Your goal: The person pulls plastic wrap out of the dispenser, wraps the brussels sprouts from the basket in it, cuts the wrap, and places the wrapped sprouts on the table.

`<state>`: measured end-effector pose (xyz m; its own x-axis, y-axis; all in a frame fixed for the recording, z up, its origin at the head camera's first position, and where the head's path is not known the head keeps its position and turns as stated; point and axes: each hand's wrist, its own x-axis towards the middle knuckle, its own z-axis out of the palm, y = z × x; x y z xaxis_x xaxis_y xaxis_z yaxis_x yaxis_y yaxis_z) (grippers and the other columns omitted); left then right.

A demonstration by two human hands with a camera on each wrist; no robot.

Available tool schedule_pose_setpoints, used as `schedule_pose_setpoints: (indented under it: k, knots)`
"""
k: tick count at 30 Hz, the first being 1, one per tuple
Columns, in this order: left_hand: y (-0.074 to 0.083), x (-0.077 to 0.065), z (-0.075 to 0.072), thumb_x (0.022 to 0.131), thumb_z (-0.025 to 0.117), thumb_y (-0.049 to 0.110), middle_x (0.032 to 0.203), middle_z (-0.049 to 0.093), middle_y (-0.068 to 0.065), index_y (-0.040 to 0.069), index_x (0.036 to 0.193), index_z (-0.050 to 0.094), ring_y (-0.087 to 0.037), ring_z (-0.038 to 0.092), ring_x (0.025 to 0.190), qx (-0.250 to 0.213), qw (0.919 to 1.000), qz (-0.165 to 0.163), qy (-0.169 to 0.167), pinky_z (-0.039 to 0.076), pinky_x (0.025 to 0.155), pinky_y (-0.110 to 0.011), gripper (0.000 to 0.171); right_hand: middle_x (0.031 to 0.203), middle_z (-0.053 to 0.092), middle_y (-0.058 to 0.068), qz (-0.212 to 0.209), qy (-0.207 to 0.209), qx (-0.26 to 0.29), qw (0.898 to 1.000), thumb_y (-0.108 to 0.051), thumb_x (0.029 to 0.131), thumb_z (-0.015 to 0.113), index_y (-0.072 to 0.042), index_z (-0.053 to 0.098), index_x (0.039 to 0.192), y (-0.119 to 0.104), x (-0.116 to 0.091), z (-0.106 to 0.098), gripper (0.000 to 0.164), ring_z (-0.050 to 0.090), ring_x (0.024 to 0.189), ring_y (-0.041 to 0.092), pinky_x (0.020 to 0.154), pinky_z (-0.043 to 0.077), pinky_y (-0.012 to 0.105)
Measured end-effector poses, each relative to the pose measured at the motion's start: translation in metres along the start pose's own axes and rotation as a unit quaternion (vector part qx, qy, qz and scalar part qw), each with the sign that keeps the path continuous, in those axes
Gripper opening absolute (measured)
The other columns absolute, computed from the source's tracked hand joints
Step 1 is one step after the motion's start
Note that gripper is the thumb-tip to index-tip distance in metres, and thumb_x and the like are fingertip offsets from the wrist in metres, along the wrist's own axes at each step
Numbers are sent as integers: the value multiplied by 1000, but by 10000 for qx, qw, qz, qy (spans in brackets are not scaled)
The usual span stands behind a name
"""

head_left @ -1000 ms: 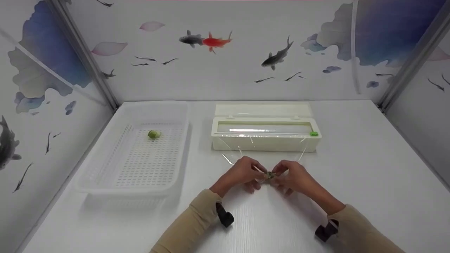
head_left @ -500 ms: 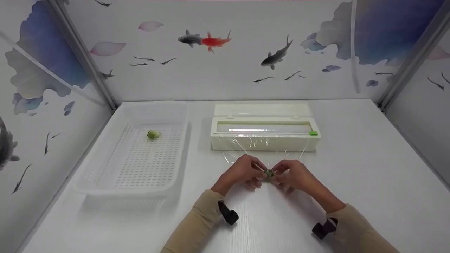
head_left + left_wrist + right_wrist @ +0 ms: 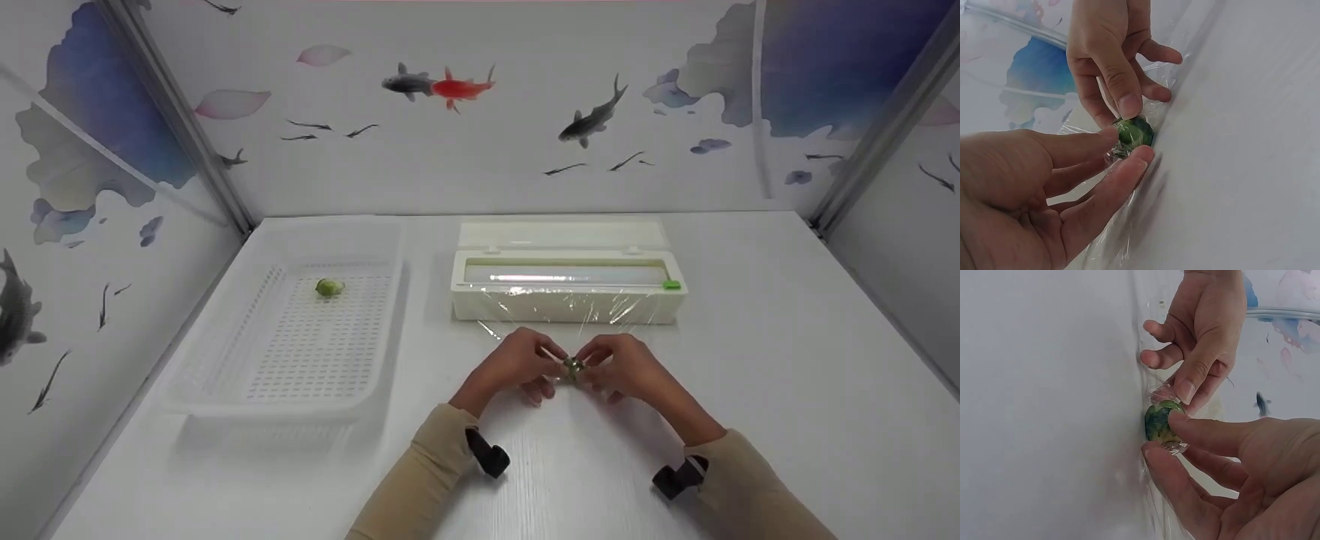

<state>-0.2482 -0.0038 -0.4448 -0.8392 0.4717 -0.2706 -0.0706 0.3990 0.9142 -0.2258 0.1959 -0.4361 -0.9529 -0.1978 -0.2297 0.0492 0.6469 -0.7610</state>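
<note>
Between the fingertips of my left hand and right hand is a small green Brussels sprout, partly covered by clear cling film. Both hands pinch it from either side, low over the table. In the right wrist view the crinkled film clings round the sprout, whose leaves show dark green and yellowish. The film stretches from the hands back to a cream cling film dispenser, its lid raised at the back and a green slider at its right end.
A white perforated plastic basket stands on the left of the white table, holding another Brussels sprout. Walls printed with fish and lotus leaves enclose the back and sides.
Both hands have drawn slightly back toward the dispenser, still pinching the sprout. The film between them and the dispenser has gone slacker and more wrinkled.
</note>
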Motion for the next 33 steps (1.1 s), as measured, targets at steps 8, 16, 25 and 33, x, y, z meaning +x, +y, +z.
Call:
schedule_pose_setpoints:
  k: [8,16,25,33]
  knots:
    - [-2,5,5,88,75,7,85,76,-10,9,107,74,-15,66,52,153,9996,-1,253,58,47,-30,19,92,73,9,-101,153,-167,9997,-10,88,74,-6,76,107,1,-1,-3,19,67,69,15,57,57,28]
    - [-5,6,6,92,69,5,87,76,-8,9,107,76,-12,64,51,21,9993,-1,380,56,45,-26,17,118,67,22,-48,245,-111,9996,-9,89,74,1,67,122,-6,-7,-4,35,70,71,17,59,60,30]
    - [-6,7,5,94,69,10,93,77,-11,9,112,75,-12,64,51,91,9991,110,398,57,45,-28,19,126,58,28,43,163,512,9985,0,88,71,5,57,130,-8,-6,2,45,75,76,23,58,63,35]
    - [-3,6,7,91,72,6,87,77,-10,7,113,73,-13,63,50,89,9983,146,553,57,45,-29,22,112,67,21,-106,302,285,9991,1,88,70,1,70,113,0,-1,5,25,70,70,16,55,62,34]
